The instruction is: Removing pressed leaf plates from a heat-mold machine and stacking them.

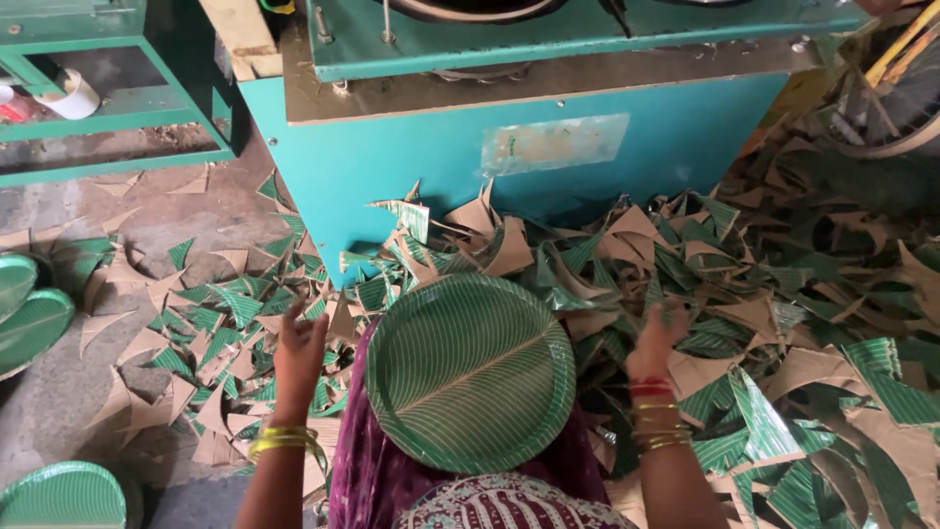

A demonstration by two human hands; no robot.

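A green leaf-patterned paper plate (470, 372) rests on the person's lap, just in front of the teal machine (529, 147), with neither hand on it. The left hand (300, 355) and right hand (654, 338) are raised either side of the plate, fingers loosely spread and holding nothing, above the green-and-brown cardboard offcuts (764, 294) heaped against the machine's base.

left plates (29, 313): cut by the left edge
right hand (658, 333): blurred
wheel (896, 98): cut by the right edge
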